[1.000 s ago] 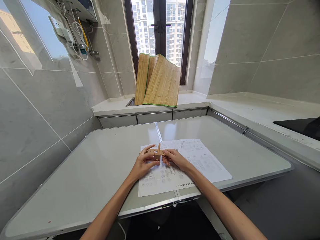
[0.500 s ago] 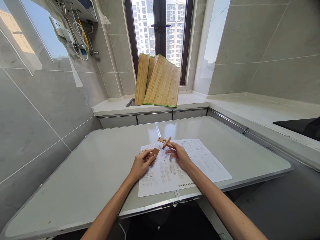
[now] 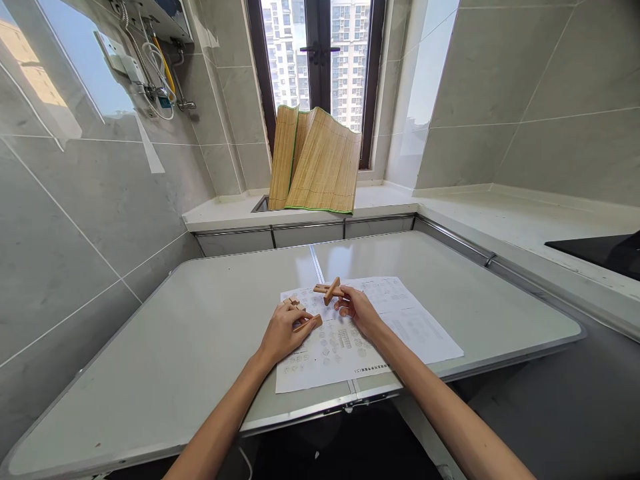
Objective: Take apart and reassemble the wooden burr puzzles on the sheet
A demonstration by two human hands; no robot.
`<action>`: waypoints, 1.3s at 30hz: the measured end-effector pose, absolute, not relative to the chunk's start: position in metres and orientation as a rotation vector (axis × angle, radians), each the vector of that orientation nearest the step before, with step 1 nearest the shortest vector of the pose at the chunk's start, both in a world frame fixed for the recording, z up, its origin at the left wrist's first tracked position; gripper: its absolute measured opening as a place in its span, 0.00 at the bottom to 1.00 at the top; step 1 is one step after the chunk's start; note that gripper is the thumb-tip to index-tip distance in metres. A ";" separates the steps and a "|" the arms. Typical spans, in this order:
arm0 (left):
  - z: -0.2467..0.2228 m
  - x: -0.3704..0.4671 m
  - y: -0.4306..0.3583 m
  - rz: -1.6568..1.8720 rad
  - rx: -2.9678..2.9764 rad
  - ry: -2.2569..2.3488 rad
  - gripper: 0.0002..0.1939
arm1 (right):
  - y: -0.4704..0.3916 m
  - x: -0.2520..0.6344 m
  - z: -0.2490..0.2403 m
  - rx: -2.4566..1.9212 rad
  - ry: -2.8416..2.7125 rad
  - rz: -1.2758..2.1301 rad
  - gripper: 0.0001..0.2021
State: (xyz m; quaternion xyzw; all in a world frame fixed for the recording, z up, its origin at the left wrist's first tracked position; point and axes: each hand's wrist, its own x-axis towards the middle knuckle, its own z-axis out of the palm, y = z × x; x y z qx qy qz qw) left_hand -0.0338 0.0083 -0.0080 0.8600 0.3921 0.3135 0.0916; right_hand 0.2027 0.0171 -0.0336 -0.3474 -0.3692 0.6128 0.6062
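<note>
Over the left part of a printed paper sheet (image 3: 415, 333), my left hand (image 3: 285, 330) is closed on a small wooden piece (image 3: 316, 321), low near the sheet. More light wooden pieces (image 3: 294, 303) show just beyond its fingers. My right hand (image 3: 357, 308) pinches two wooden pieces (image 3: 331, 291) laid across each other, one pointing left and the other slanting over it. These crossed pieces are above the sheet's upper part, apart from the left hand's piece.
The sheet lies on a pale folding table (image 3: 210, 347). Behind it, a folded bamboo mat (image 3: 325, 163) stands on the white counter (image 3: 220, 212) before a window. A black cooktop (image 3: 600, 252) is at the right; pipes and cables hang at upper left.
The piece in my left hand has tilted flatter and moved lower, uncovering the light pieces beyond the fingers. The crossed pieces in my right hand have turned slightly and shifted a little left.
</note>
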 end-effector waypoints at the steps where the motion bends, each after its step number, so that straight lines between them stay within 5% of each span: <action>1: -0.008 -0.034 0.008 0.924 2.557 1.162 0.14 | 0.017 0.203 -0.033 -0.804 -0.856 1.420 0.15; 30: -0.021 -0.035 0.014 1.002 2.602 1.290 0.08 | 0.007 0.200 -0.021 -0.743 -1.022 1.495 0.17; 39: -0.005 -0.031 0.005 1.126 2.580 1.202 0.28 | 0.005 0.197 -0.022 -0.758 -1.177 1.517 0.20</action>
